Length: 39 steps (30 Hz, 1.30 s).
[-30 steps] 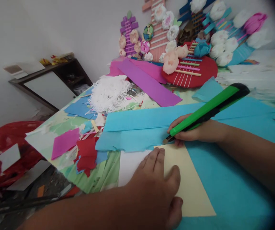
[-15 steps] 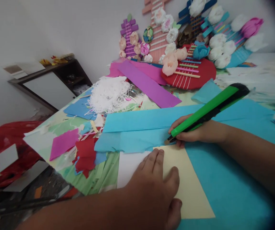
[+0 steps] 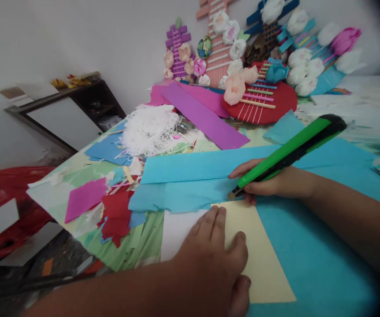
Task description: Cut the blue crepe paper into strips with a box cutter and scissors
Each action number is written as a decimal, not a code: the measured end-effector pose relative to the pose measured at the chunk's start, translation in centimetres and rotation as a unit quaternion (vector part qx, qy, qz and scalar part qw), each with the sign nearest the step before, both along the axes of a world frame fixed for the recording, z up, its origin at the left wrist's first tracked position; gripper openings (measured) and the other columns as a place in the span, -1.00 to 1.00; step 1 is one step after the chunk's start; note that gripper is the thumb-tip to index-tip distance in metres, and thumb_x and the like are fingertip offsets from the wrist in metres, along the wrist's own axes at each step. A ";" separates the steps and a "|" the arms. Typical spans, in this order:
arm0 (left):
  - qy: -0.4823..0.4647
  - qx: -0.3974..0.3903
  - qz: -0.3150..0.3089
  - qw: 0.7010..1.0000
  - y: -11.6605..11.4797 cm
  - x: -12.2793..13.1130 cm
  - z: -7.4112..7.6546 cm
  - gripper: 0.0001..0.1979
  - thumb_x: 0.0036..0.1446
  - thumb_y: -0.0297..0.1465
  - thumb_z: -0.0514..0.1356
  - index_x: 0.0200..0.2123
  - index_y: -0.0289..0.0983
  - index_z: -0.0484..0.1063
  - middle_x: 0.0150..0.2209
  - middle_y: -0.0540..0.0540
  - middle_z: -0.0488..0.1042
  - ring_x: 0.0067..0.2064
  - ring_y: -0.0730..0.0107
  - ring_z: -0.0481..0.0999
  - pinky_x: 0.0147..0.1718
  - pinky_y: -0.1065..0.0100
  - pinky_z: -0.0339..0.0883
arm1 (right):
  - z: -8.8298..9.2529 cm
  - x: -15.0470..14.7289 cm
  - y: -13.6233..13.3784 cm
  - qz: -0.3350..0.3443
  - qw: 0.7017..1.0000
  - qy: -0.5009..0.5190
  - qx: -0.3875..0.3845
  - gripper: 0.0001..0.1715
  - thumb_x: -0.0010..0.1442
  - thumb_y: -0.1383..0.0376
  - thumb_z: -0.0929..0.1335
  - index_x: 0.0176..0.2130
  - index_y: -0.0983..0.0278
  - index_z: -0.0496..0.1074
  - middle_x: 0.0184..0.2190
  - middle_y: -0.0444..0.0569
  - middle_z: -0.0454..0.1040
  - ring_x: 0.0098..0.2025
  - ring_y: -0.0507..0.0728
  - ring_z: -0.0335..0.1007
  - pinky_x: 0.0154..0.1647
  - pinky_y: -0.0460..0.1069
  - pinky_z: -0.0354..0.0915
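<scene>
My right hand [image 3: 266,182] grips a green and black utility knife [image 3: 291,149], its tip pointing down and left onto blue paper near the top edge of a cream card [image 3: 266,264]. Flat on that card lies my left hand [image 3: 213,251], fingers stretched out, their tips close to the card's top edge. White paper [image 3: 173,233] shows to the left of the hand. Beneath the card spreads a large blue sheet [image 3: 322,255]. Above it runs a blue strip [image 3: 190,165], with thin, rough-edged blue paper [image 3: 176,193] along its lower side.
Red scraps [image 3: 117,211] and a magenta piece [image 3: 86,198] lie on the left of the table. Behind are a heap of white string [image 3: 150,130], a purple strip [image 3: 206,114] and a red craft guitar [image 3: 276,99]. A cabinet [image 3: 64,123] stands at far left.
The view has shifted slightly. My right index finger has lifted a little off the knife's front; the knife and my left hand stay in nearly the same place.
</scene>
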State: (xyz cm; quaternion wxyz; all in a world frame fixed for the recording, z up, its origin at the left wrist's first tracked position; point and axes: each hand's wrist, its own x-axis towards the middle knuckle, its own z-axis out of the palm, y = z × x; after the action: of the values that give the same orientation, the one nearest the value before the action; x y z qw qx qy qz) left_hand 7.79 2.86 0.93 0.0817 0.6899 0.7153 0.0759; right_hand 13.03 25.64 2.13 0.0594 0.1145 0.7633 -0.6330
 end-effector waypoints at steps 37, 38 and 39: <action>-0.025 0.026 -0.037 0.999 -0.1 -0.5 0.4 -0.45 0.03 -0.19 0.08 0.06 -0.35 0.25 0.21 -0.43 0.02 0.24 -0.16 -0.05 0.12 -0.07 -0.07 | -0.2 1.0 -0.6 -0.058 0.996 0.069 0.002 -0.76 -0.09 0.24 0.45 -0.36 0.23 0.40 -0.41 -0.10 0.55 -0.36 0.04 0.49 -0.31 -0.08 0.42; -0.025 0.023 -0.040 0.999 0.0 -0.5 0.5 -0.46 0.02 -0.19 0.09 0.05 -0.35 0.26 0.21 -0.42 0.02 0.24 -0.16 -0.05 0.12 -0.07 -0.07 | -0.2 1.0 -0.6 -0.056 0.996 0.068 -0.006 -0.77 -0.09 0.24 0.45 -0.36 0.23 0.40 -0.41 -0.11 0.55 -0.38 0.03 0.49 -0.31 -0.08 0.42; -0.024 0.022 -0.041 0.999 0.0 -0.5 0.5 -0.46 0.00 -0.20 0.10 0.03 -0.36 0.28 0.21 -0.42 0.03 0.23 -0.17 -0.04 0.12 -0.07 -0.08 | -0.2 1.0 -0.7 -0.055 0.996 0.066 -0.015 -0.77 -0.09 0.24 0.45 -0.37 0.23 0.40 -0.42 -0.11 0.54 -0.39 0.02 0.49 -0.32 -0.08 0.43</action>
State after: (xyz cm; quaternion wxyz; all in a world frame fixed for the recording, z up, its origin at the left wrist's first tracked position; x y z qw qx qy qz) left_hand 7.24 2.82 1.47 0.0866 0.7185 0.6821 0.1050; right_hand 14.05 24.96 1.90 -0.0240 0.1133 0.7485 -0.6530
